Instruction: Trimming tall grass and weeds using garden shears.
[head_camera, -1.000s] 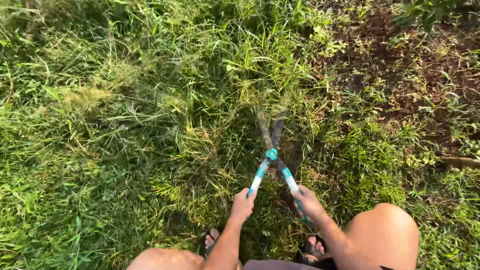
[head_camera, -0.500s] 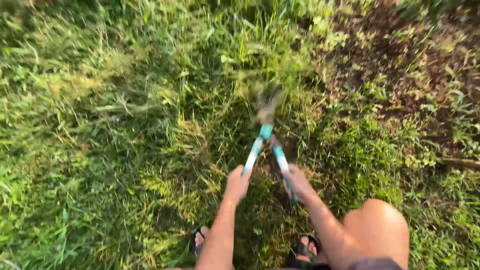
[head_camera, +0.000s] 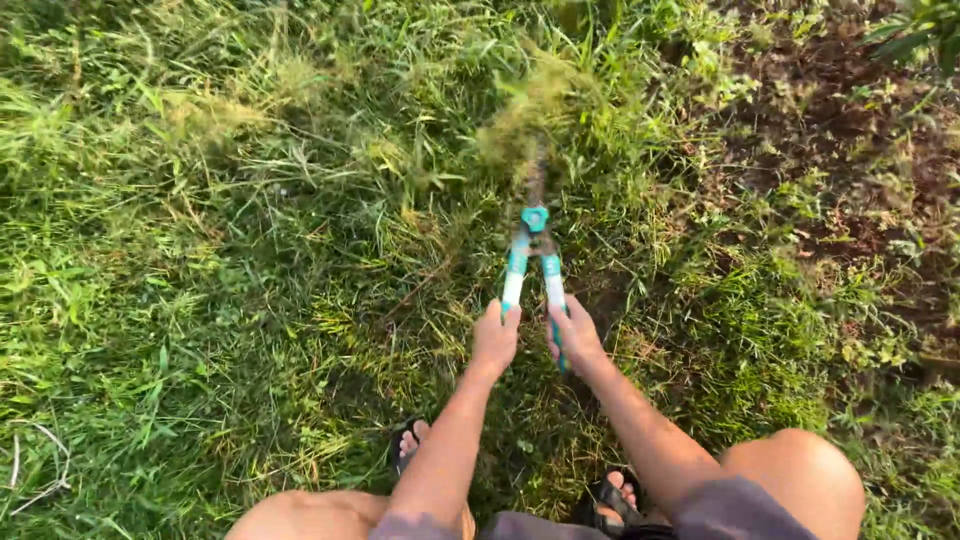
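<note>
The person is crouching over a patch of long grass (head_camera: 250, 260), and both hands are wrapping tightly around the handles of a pair of garden shears (head_camera: 534, 262) with teal and white shafts. The left hand (head_camera: 495, 337) is closing its fingers around the left handle, and the right hand (head_camera: 574, 335) is clenching the right handle just beside it, so the two handles are sitting nearly parallel and close together. The shears are pointing away from the person, straight up the frame, with the teal pivot bolt (head_camera: 535, 217) lying above the hands and the dark blades (head_camera: 535, 178) running into a blurred tuft of pale grass (head_camera: 525, 115); the blades are looking drawn together, though blur is hiding their edges. Both forearms are reaching forward between the bent knees (head_camera: 795, 475), and toes in dark sandals (head_camera: 610, 497) are showing on the ground below the arms. A stretch of bare brown soil (head_camera: 850, 150) with small weeds is lying to the right of the tool, well apart from the hands, while thick green and yellowing grass is filling the left side.
</note>
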